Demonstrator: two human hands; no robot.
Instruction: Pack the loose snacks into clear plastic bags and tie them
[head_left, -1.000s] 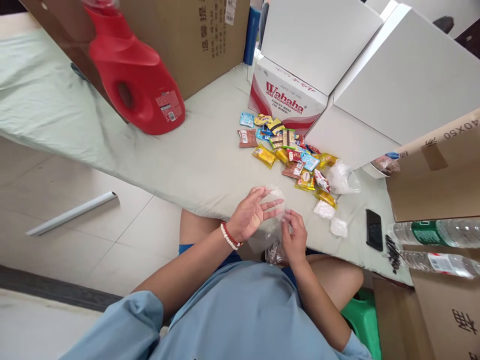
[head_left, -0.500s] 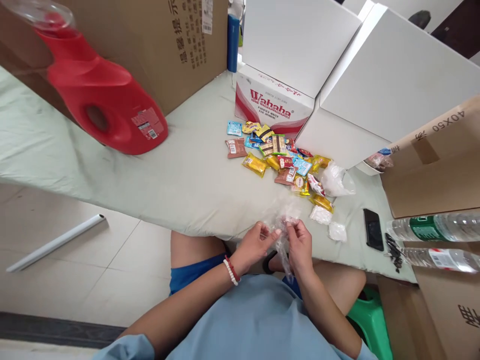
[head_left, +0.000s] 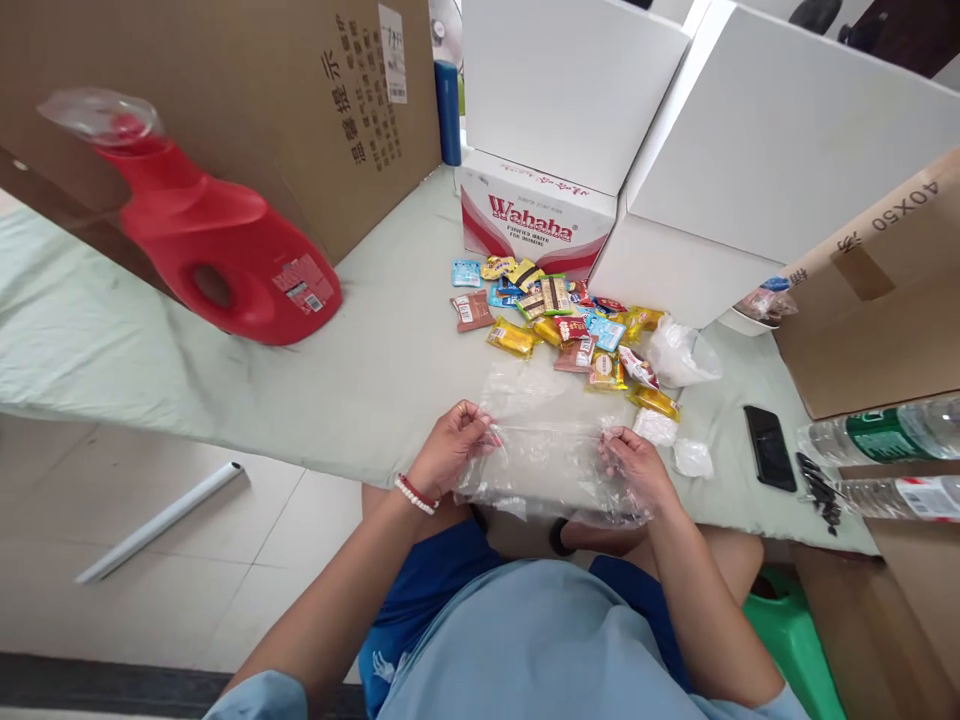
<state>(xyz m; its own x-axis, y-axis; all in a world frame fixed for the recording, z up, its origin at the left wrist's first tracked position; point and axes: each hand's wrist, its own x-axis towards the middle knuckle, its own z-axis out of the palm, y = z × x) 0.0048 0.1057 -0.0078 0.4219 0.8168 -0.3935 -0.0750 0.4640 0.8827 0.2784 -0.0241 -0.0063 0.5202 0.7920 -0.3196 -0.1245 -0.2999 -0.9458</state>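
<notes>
Holding a clear plastic bag (head_left: 551, 460) stretched between left hand (head_left: 454, 445) and right hand (head_left: 637, 466).
Pinching one side with each, above the near edge of the tabletop (head_left: 390, 370) (bag wrinkled and see-through). Noted just beyond: wrapped snacks (head_left: 570, 327) beside a white plastic bag (head_left: 677, 354).

Soft, even light glints off the bag (head_left: 555, 468) between the left hand (head_left: 454, 447) and right hand (head_left: 637, 465). Beyond them, white boxes (head_left: 570, 90) gleam; the carton (head_left: 247, 90), beyond and left, looks dimmer. Wide-angle distortion tilts the jug (head_left: 251, 235), left of both, and stretches bottles (head_left: 889, 437) at far right. Fine print beyond the hands is soft.
</notes>
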